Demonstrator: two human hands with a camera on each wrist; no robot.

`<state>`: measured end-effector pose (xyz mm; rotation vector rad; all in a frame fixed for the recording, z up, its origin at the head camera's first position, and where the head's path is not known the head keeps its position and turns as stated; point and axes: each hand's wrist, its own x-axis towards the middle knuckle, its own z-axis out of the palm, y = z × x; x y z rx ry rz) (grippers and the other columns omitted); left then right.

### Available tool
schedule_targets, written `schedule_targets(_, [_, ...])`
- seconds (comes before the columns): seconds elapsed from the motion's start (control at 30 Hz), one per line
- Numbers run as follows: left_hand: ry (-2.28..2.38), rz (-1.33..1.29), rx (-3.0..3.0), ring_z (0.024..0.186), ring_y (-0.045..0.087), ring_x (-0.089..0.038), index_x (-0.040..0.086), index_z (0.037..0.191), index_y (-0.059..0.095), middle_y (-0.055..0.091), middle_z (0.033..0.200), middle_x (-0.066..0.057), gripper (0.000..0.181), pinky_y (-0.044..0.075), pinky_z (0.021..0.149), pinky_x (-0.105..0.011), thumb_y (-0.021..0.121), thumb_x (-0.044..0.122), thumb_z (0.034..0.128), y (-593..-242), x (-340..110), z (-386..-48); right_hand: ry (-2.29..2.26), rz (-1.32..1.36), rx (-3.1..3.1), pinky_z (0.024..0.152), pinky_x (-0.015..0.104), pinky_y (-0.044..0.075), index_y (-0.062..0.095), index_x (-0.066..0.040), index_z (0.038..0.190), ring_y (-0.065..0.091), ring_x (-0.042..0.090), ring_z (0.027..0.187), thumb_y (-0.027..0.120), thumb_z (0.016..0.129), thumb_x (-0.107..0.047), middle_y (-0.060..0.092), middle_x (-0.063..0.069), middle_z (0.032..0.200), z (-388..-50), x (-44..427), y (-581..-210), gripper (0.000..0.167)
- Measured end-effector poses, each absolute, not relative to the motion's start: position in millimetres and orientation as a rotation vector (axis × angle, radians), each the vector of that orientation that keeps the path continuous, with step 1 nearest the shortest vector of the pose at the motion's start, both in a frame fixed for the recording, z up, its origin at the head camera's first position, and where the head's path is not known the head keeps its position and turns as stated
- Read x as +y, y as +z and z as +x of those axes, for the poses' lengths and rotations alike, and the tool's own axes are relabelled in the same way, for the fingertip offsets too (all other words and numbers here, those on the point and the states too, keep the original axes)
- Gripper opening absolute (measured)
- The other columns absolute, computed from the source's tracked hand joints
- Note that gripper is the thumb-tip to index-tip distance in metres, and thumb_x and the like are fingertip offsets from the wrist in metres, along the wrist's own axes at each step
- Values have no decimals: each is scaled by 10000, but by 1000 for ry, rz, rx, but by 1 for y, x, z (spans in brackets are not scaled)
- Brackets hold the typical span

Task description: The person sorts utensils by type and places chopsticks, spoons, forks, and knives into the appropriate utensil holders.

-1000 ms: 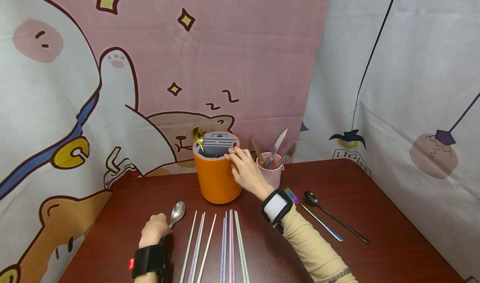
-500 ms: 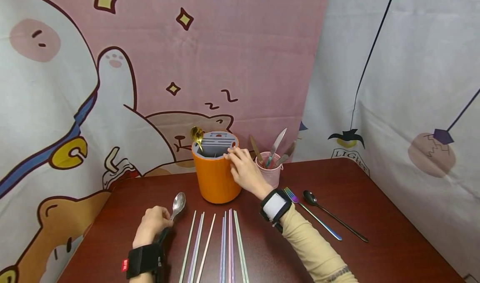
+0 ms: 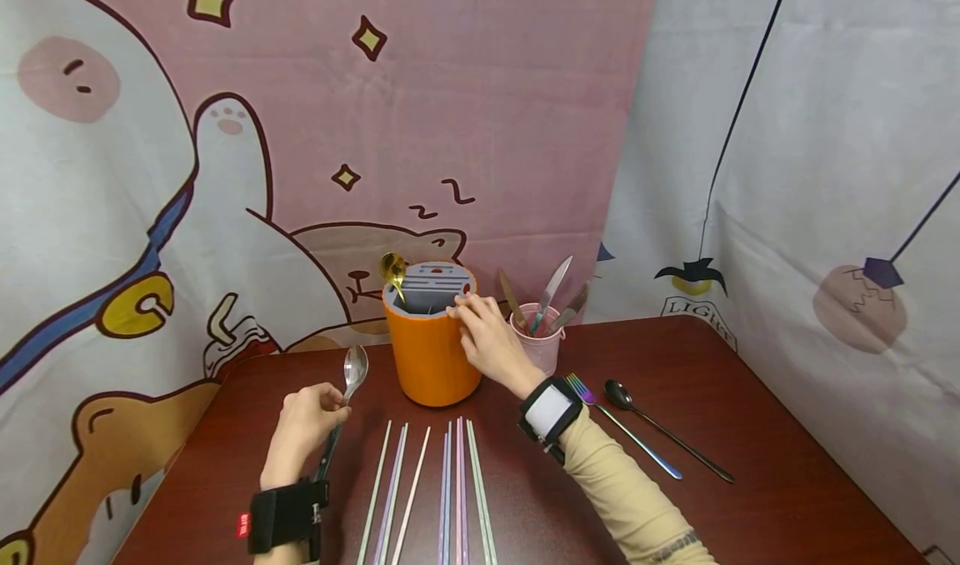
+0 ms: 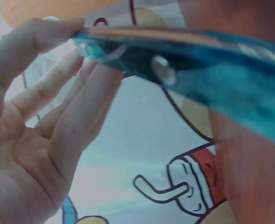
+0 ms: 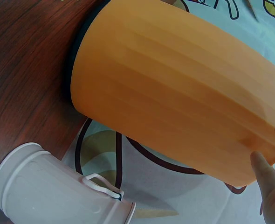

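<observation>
My left hand [image 3: 300, 427] pinches a spoon [image 3: 356, 367] at its neck, the silver bowl pointing up and away. Its dark teal handle [image 4: 193, 70] runs back under the palm and crosses the left wrist view, blurred. With thumb and fingers, my right hand [image 3: 491, 344] holds the right front rim of an orange utensil holder [image 3: 435, 361]. The right wrist view shows the thumb [image 5: 264, 172] against the holder's outer wall. A gold spoon [image 3: 392, 268] leans in the left part of the holder's grey divided insert [image 3: 442, 280].
Several pastel chopsticks [image 3: 462, 482] lie in front of the holder. Right of it stands a pink pail [image 3: 542, 352] with knives [image 3: 553, 286]. A rainbow fork [image 3: 626, 427] and a black spoon [image 3: 671, 432] lie farther right. A printed cloth [image 3: 487, 132] hangs behind the table.
My left hand has raised the silver-bowled spoon off the table and moved it forward, its handle now showing below the hand. My right hand stays at the holder's rim.
</observation>
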<state>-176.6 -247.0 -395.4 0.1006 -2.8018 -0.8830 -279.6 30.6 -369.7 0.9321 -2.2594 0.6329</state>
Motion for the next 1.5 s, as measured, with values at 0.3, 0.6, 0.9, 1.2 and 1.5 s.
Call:
schedule_targets(0.3, [-879, 50, -2573, 764, 690, -296, -15, 933, 674, 716, 866, -198, 177, 550, 660, -385, 721, 105, 812, -366, -232, -169, 642, 930, -2267, 971, 381, 473, 633, -105, 1158, 508, 274, 1132, 597, 895, -56, 562, 111, 1316, -279, 31, -370, 270])
schedule_targets(0.6, [-933, 84, -2231, 754, 694, -225, 25, 938, 698, 734, 847, -170, 165, 432, 633, -128, 740, 117, 807, -337, -215, -168, 634, 925, -2263, 951, 380, 488, 632, -115, 1146, 511, 272, 1130, 595, 892, -55, 557, 100, 1316, -280, 31, -370, 264])
schedule_targets(0.9, [-996, 46, -1935, 664, 458, 259, -41, 867, 668, 707, 777, -206, 204, 373, 652, -20, 773, 110, 780, -317, -198, -177, 637, 926, -2263, 907, 383, 511, 631, -114, 1147, 510, 276, 1127, 600, 888, -52, 554, 111, 1321, -280, 31, -371, 269])
schedule_targets(1.2, [-1087, -16, -1693, 721, 593, 113, -58, 867, 664, 698, 787, -206, 241, 450, 627, -25, 774, 138, 780, -299, -178, -188, 646, 927, -2252, 903, 384, 516, 629, -110, 1176, 510, 273, 1142, 603, 887, -49, 558, 106, 1327, -280, 32, -372, 296])
schedule_targets(1.5, [-1154, -113, -1507, 781, 611, 134, -108, 867, 630, 697, 843, -223, 289, 500, 680, -69, 758, 141, 794, -287, -164, -215, 643, 932, -2250, 894, 386, 517, 632, -114, 1130, 515, 275, 1113, 599, 887, -49, 555, 111, 1317, -281, 31, -373, 254])
